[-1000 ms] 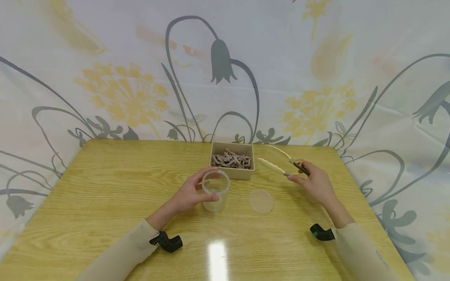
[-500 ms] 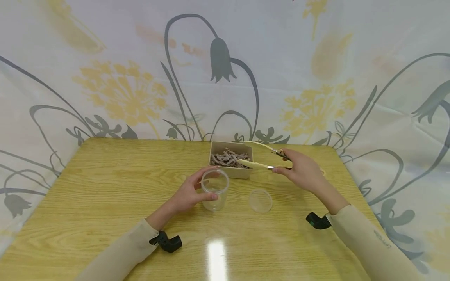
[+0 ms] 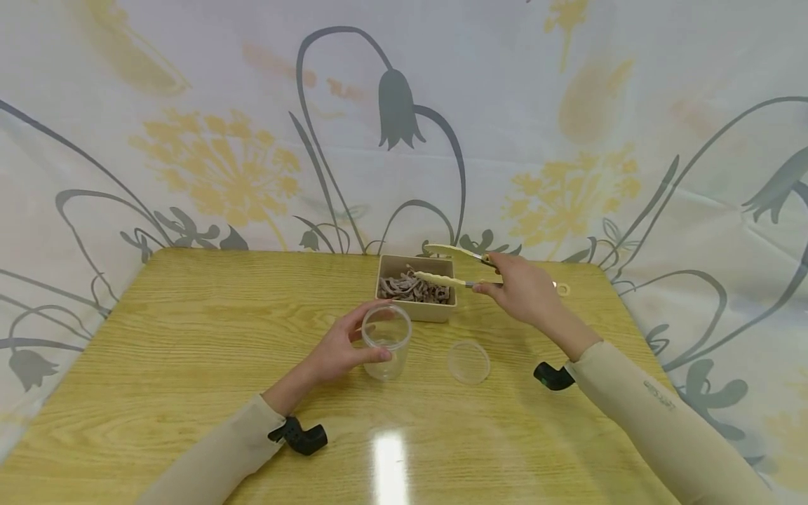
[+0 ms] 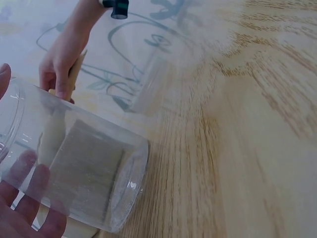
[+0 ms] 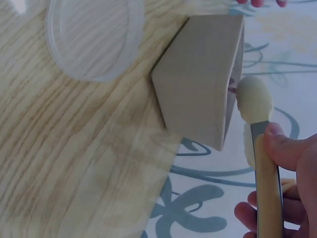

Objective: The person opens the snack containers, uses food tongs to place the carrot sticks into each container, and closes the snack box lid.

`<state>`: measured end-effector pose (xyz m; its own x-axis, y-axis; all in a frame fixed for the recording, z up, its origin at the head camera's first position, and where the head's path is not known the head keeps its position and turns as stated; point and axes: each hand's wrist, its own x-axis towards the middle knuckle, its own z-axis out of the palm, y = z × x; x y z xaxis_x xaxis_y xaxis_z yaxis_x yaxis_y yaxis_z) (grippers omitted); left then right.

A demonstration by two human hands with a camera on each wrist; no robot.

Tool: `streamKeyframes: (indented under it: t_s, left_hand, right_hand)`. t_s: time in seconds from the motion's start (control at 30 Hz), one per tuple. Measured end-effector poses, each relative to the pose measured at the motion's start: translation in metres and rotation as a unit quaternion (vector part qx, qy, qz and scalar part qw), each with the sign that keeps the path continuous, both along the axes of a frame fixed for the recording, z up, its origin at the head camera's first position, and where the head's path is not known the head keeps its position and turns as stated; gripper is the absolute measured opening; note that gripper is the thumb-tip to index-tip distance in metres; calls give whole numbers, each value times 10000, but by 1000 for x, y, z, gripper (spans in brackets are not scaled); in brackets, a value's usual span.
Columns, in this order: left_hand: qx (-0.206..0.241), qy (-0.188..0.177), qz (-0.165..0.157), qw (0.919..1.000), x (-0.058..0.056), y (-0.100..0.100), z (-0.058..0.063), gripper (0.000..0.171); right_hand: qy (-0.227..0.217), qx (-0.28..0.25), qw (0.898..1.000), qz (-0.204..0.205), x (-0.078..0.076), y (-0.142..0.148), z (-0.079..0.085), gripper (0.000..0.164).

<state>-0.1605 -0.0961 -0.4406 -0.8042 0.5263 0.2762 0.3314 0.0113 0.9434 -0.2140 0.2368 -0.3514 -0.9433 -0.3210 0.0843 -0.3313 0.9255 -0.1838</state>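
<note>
My left hand grips a clear plastic jar that stands without a lid on the table. In the left wrist view the fingers wrap the wall of the jar. My right hand holds cream-tipped tongs by their arms, spread apart. Their tips reach over a beige rectangular box behind the jar. Inside the box lies a heap of greyish-brown dried strips. From the right wrist view, the tongs' pale head sits right at the box's rim, and the strips are mostly hidden.
A clear round lid lies flat on the wooden table, right of the jar and in front of the box. Behind the table's far edge hangs a flower-patterned cloth. Black wrist mounts stick out from both sleeves.
My right hand has carried the open tongs leftward from beside the box to over it. My left hand and the jar have stayed in place.
</note>
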Motion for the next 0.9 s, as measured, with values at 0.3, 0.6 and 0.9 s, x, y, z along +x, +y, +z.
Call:
streamKeyframes:
  t_s: [0.3, 0.6, 0.9]
  left_hand:
    - [-5, 43, 2, 10000, 0, 0, -1, 77]
    - [-40, 10, 7, 10000, 0, 0, 0, 77]
    - [-2, 39, -27, 10000, -1, 0, -1, 78]
  right_hand:
    - [84, 483, 9973, 551, 2, -5, 8, 56]
    - [61, 902, 9924, 836, 1, -14, 13, 59]
    - [-514, 949, 9916, 718, -8, -21, 14, 61]
